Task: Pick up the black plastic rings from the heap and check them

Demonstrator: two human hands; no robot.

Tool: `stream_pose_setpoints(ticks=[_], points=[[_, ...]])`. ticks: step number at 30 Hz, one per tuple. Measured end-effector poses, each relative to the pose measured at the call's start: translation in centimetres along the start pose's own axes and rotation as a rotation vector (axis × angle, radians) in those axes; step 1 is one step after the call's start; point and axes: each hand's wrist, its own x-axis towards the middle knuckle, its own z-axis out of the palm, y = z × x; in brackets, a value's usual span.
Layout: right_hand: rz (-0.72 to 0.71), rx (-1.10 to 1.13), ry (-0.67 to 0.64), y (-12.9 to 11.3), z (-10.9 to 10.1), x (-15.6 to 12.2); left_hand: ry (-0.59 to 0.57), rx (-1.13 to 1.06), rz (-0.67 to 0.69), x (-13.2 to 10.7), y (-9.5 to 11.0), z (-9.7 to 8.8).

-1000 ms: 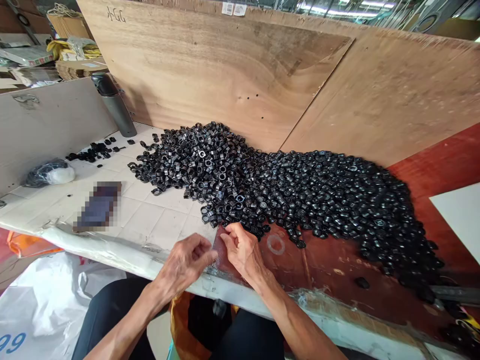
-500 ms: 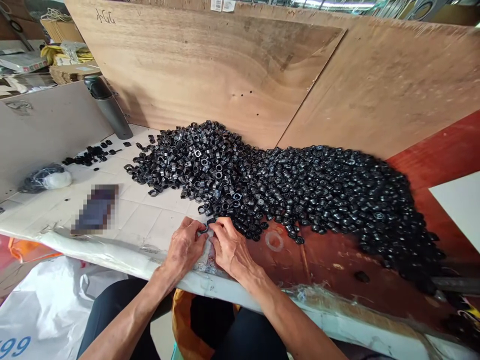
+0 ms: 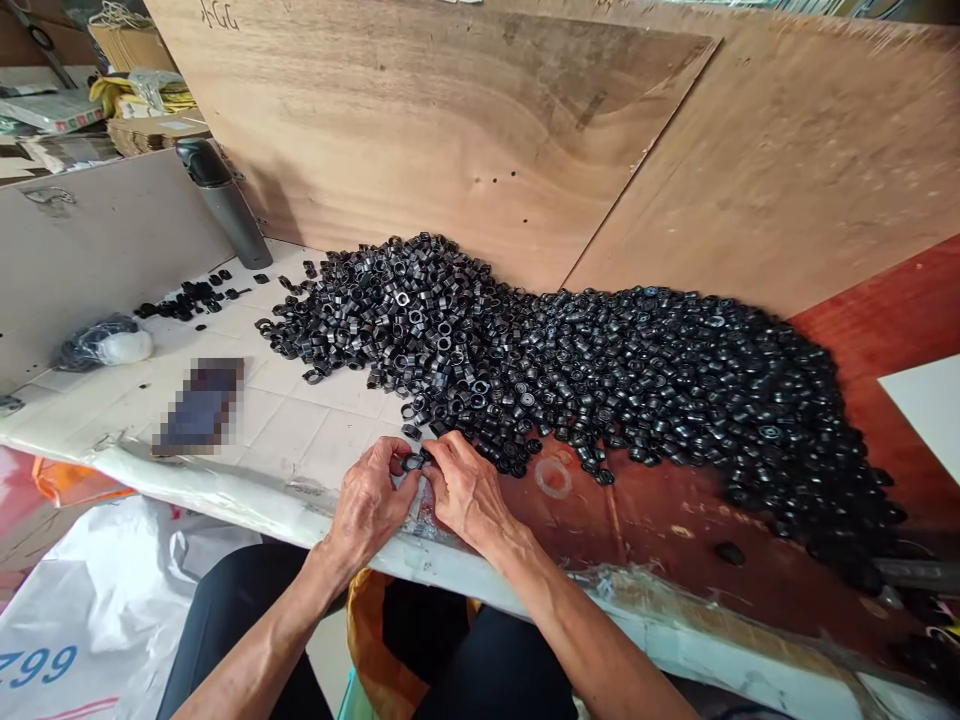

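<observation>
Between the thumb and fingers of my left hand (image 3: pixel 373 497) is a small black plastic ring (image 3: pixel 412 462), its round opening facing up. My right hand (image 3: pixel 466 492) is closed close beside it, pinching a small dark piece (image 3: pixel 426 455) that is mostly covered by the fingertips. The two hands nearly touch above the table's front edge. Just beyond them lies a heap of black plastic rings (image 3: pixel 375 310). It runs rightward into a wide heap of round black caps (image 3: pixel 660 375).
A pixelated flat rectangular object (image 3: pixel 201 405) lies left of my hands. Behind it are a dark bottle (image 3: pixel 225 205), scattered black bits (image 3: pixel 187 300) and a plastic-wrapped bundle (image 3: pixel 105 343). A wooden board (image 3: pixel 450 120) walls the back. Below the edge hangs an orange bag (image 3: pixel 375 650).
The view has shifted slightly, so the scene sits a little further right. In my left hand the ring has turned and shows more of its opening. Both hands stay close together.
</observation>
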Motion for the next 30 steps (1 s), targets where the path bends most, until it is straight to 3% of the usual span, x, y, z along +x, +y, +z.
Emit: stream_pose_setpoints(ticks=[5, 12, 16, 19, 30], points=[[-0.021, 0.148, 0.068, 0.1, -0.2, -0.2, -0.019, -0.129, -0.078, 0.0, 0.4, -0.2], [0.057, 0.569, 0.053, -0.6, -1.4, 0.0, -0.249, -0.728, -0.293, 0.6, 0.5, -1.6], [0.215, 0.737, 0.076, -0.9, -1.5, 0.1, -0.312, -0.921, -0.357, 0.6, 0.3, -2.2], [0.323, 0.822, 0.118, -0.9, -1.7, 0.1, -0.303, -0.987, -0.373, 0.5, 0.1, -2.2], [0.283, 0.843, 0.135, -1.7, -2.5, 0.3, -0.241, -0.953, -0.260, 0.1, -1.0, -2.1]])
